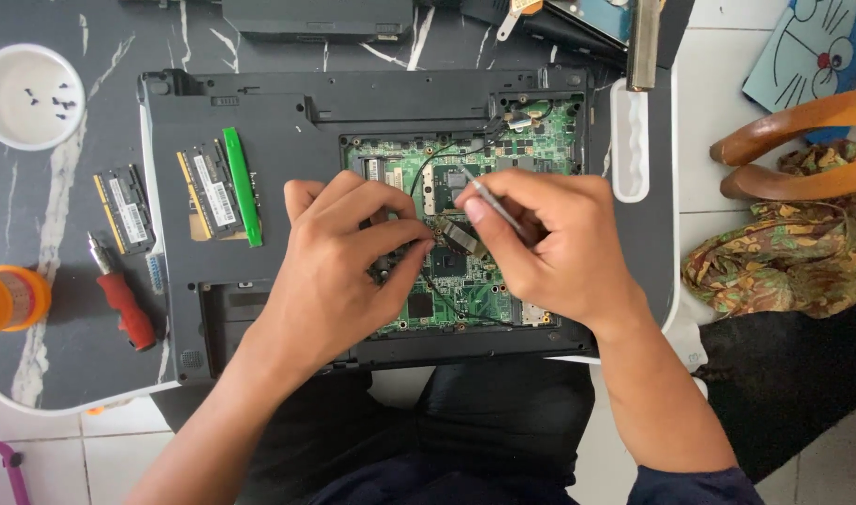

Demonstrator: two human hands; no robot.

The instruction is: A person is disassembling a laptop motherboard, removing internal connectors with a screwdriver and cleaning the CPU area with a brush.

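Note:
An opened black laptop (259,122) lies bottom-up on the table, its green circuit board (540,140) exposed. My right hand (559,243) grips a thin metal tool (489,201) like a pen, its tip hidden near the board's middle. My left hand (339,266) rests on the board beside it, fingertips pinched at a small brown part (460,236) between both hands. Whether the left fingers grasp anything is hidden.
Two memory sticks (213,192) and a green strip (242,185) lie on the laptop's left; another memory stick (124,208) is on the table. A red-handled screwdriver (124,304), a white bowl with screws (26,96) and an orange container (7,299) stand left. A white tray (631,140) sits right.

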